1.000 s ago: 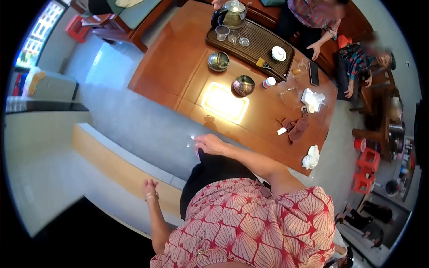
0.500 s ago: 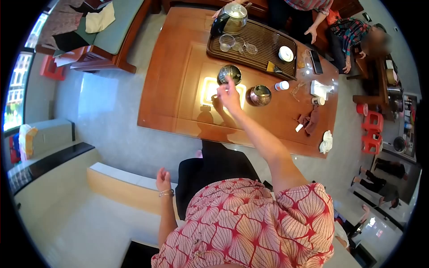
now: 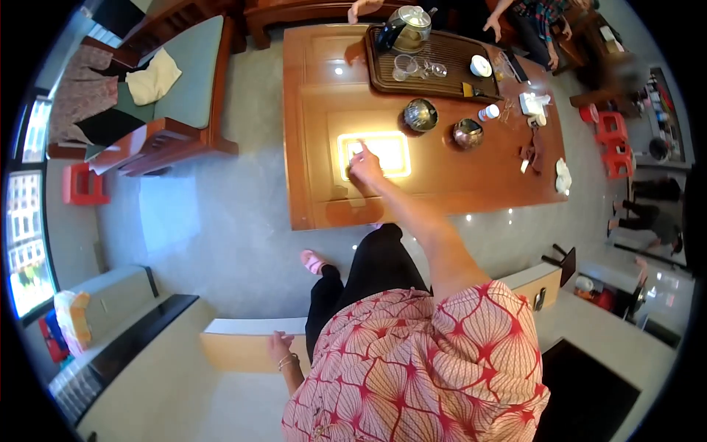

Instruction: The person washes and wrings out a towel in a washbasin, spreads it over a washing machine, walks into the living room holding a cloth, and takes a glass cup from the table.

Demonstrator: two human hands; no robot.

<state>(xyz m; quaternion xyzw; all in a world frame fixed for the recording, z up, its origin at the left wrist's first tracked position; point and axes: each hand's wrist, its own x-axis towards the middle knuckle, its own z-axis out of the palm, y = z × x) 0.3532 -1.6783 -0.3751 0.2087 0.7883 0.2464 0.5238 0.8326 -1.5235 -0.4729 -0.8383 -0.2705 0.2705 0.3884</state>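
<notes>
My right hand reaches over the wooden table, its index finger stretched out and the other fingers partly curled. I see nothing in it. Bright reflected light lies on the tabletop around it. Right of this hand stand a round metallic pot and a similar copper-toned pot. My left hand, with a bracelet at the wrist, hangs low beside my body near a pale ledge, loosely open and holding nothing visible.
A slatted tea tray holds a glass kettle, small cups and a white lidded bowl. A white bottle, tissues and a brown cloth lie rightward. People sit behind; a cushioned wooden bench stands left.
The view has shifted leftward along the table. My right hand has risen from beside my body to over the tabletop, index finger out. My left hand stays low. A pink-shod foot now shows.
</notes>
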